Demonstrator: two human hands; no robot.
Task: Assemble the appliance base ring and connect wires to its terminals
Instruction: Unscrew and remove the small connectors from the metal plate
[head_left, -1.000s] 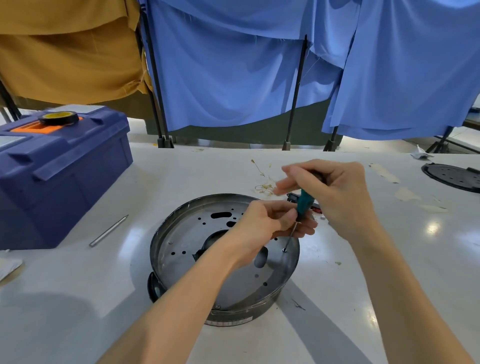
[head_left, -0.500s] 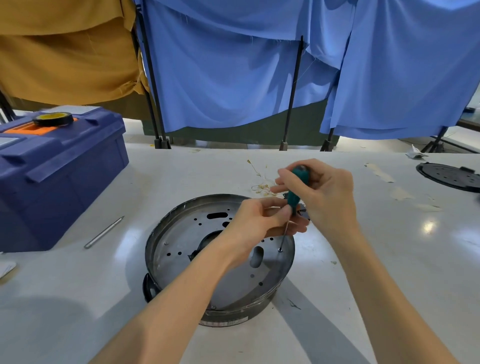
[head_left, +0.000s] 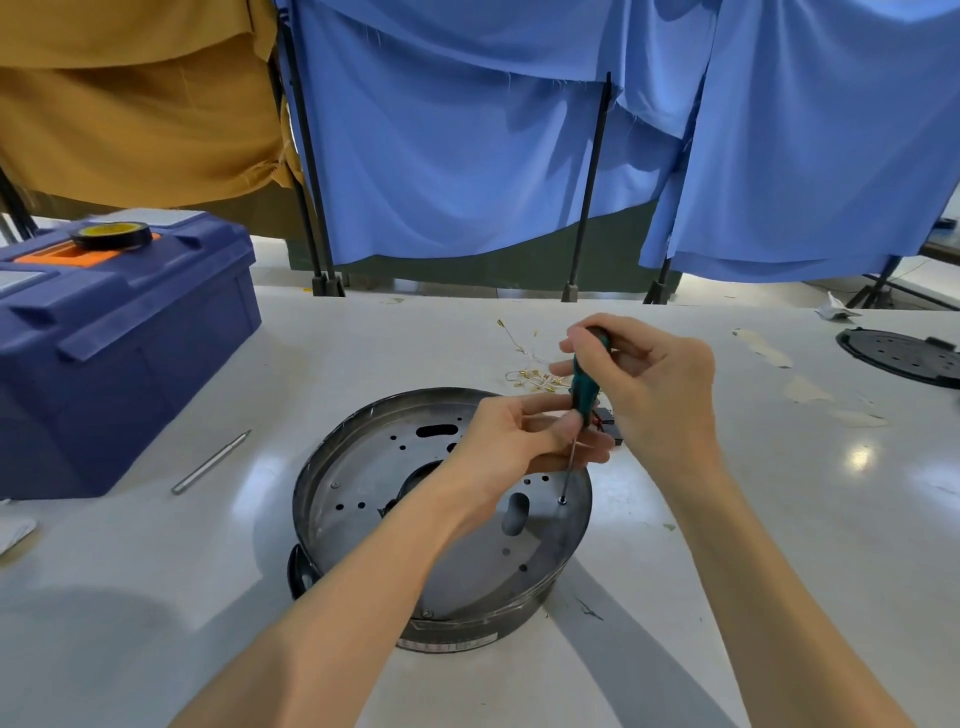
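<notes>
A: Where is the base ring?
B: At the middle of the white table, open side up. The screwdriver stands nearly upright, tip on a screw near the ring's right rim.
A: And the hands?
B: The right hand curls its fingers round the green handle. The left hand pinches the shaft. Loose wires lie just beyond the ring, a blue toolbox far left.
</notes>
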